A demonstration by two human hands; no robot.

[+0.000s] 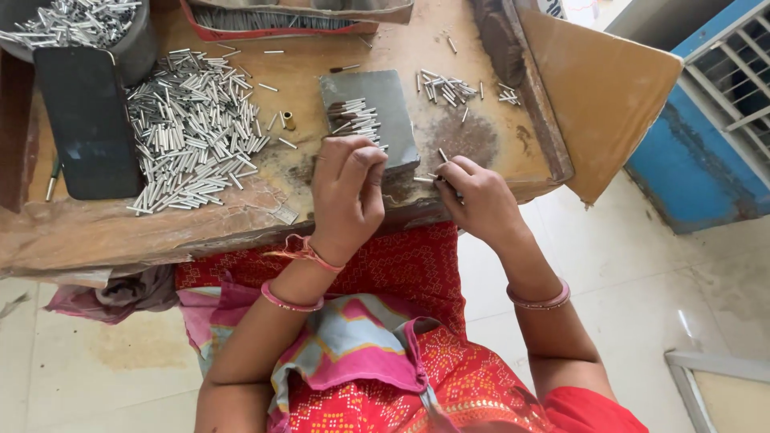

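Metal tubes [437, 178] pinched in right hand [479, 197] at desk [96, 228] edge, long axes pointing away up-left toward grey block [391, 112]. Left hand [346, 192] curled narrow at block's near edge, nearer tubes atop block [353, 119]; contents unclear.

A grey block [377, 112], flat-topped and roughly rectangular, lies on the worn wooden surface [104, 228] near its front edge, turned slightly askew. A small cluster of thin silver metal tubes [355, 119] rests on the block's top, lying roughly parallel and pointing left to right; some have dark ends. The left hand [346, 192] is curled over the block's near edge, its fingers [365, 156] bent down onto the lowest tubes. Just right of the block, the right hand [480, 196] pinches a few short silver tubes [439, 167] between its fingers, their ends sticking out toward the block's corner.
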